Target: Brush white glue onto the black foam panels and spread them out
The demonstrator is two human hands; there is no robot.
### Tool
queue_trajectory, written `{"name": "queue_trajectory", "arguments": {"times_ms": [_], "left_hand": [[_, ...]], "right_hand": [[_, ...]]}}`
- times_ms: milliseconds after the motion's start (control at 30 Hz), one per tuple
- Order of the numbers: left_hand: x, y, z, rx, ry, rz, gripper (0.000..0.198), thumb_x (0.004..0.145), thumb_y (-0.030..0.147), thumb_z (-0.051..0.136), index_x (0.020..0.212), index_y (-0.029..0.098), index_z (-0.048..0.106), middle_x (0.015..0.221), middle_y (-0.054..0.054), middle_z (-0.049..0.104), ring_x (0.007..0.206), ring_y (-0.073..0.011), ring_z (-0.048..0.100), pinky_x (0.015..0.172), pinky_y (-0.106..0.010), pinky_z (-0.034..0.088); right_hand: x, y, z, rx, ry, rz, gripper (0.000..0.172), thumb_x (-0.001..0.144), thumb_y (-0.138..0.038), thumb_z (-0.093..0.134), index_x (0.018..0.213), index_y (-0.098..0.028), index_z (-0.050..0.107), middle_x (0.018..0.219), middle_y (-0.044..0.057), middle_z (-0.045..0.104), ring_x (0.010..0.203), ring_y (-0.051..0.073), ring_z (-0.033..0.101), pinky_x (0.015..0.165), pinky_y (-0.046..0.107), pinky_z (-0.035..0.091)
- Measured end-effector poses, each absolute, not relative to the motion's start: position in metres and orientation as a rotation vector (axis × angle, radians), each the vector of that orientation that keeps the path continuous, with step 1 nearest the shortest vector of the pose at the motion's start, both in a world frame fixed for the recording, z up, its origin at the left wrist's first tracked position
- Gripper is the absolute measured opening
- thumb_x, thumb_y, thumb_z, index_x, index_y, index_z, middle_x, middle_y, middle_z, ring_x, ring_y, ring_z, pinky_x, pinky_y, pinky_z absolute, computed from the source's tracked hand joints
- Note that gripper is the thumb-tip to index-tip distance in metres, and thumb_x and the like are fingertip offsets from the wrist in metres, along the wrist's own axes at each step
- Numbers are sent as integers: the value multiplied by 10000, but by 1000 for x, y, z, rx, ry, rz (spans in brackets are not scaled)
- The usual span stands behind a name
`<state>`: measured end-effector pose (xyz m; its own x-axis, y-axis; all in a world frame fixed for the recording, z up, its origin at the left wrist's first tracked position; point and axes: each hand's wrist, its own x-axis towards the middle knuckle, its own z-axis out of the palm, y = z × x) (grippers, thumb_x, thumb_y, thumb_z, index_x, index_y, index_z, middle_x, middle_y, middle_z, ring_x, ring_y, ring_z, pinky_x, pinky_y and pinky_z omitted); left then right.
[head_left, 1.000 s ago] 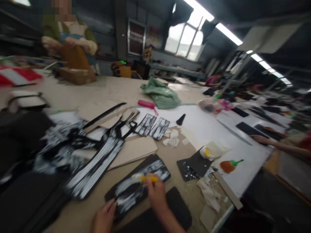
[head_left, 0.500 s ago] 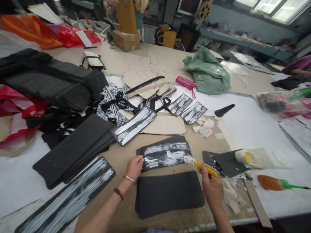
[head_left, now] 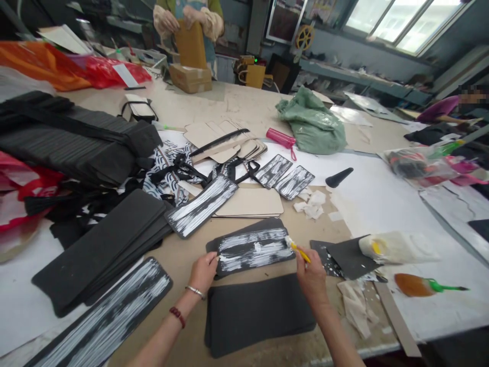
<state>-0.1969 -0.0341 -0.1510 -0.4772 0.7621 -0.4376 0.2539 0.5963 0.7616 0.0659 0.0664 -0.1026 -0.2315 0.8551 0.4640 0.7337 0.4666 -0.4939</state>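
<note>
My left hand (head_left: 203, 275) pinches the left edge of a black rectangular panel (head_left: 252, 262) streaked with white paste. My right hand (head_left: 311, 278) is closed round the yellow handle of a brush (head_left: 301, 252), whose white-coated tip touches the panel near its right end. Under this panel the edge of another black one shows. Closer to me lies a stack of plain black panels (head_left: 260, 316). Other streaked pieces are a long strip (head_left: 110, 316) at lower left, a shorter strip (head_left: 202, 206) beyond my left hand, and two small pieces (head_left: 273, 172) farther back.
Long black panels (head_left: 101, 244) are stacked at left. At right stand a white container lying on its side (head_left: 397, 248) and an orange bottle with a green nozzle (head_left: 414, 285). A green bag (head_left: 311, 122) is farther back. Across the table a person (head_left: 187, 30) handles a brown piece.
The brush has shifted to the panel's upper right end, with my right hand turned beside it. My left hand keeps its hold. The camera view has tilted up and shifted slightly.
</note>
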Motion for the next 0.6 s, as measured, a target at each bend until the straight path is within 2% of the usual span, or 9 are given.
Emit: {"name": "queue_trajectory", "arguments": {"times_ms": [200, 300, 400, 467, 600], "left_hand": [[-197, -31, -148, 747, 1976, 834, 188, 733, 230, 410, 561, 180, 467, 463, 58, 401, 441, -97, 459, 454, -183, 342], [-197, -31, -148, 749, 1980, 837, 203, 734, 220, 412, 542, 175, 462, 458, 56, 394, 443, -96, 459, 447, -181, 339], [-196, -32, -149, 784, 1987, 823, 200, 732, 212, 407, 575, 167, 523, 471, 44, 429, 457, -103, 467, 465, -192, 351], [-196, -33, -148, 815, 1991, 807, 209, 733, 223, 406, 638, 160, 581, 498, 31, 477, 470, -109, 477, 487, -205, 365], [-197, -33, -146, 838, 2000, 783, 310, 730, 288, 395, 839, 131, 639, 623, -14, 596, 489, -127, 514, 527, -238, 410]], "right_hand": [[23, 43, -93, -1253, -1925, 814, 274, 853, -385, 459, 919, -168, 613, 907, 95, 626, 840, 202, 605, 762, 362, 509], [-14, 31, -87, -1252, -1631, 1213, 326, 822, -437, 490, 927, -150, 603, 932, 105, 622, 765, 202, 635, 723, 365, 541], [-45, 30, -94, -1228, -1353, 1503, 390, 785, -492, 519, 922, -133, 586, 901, 103, 628, 704, 205, 646, 704, 381, 555], [-54, 34, -103, -1223, -1307, 1523, 417, 754, -518, 541, 891, -127, 592, 882, 102, 628, 683, 209, 645, 693, 387, 556], [-42, 40, -109, -1291, -1345, 1284, 428, 749, -523, 544, 881, -121, 606, 914, 115, 617, 714, 209, 643, 714, 374, 549]]}}
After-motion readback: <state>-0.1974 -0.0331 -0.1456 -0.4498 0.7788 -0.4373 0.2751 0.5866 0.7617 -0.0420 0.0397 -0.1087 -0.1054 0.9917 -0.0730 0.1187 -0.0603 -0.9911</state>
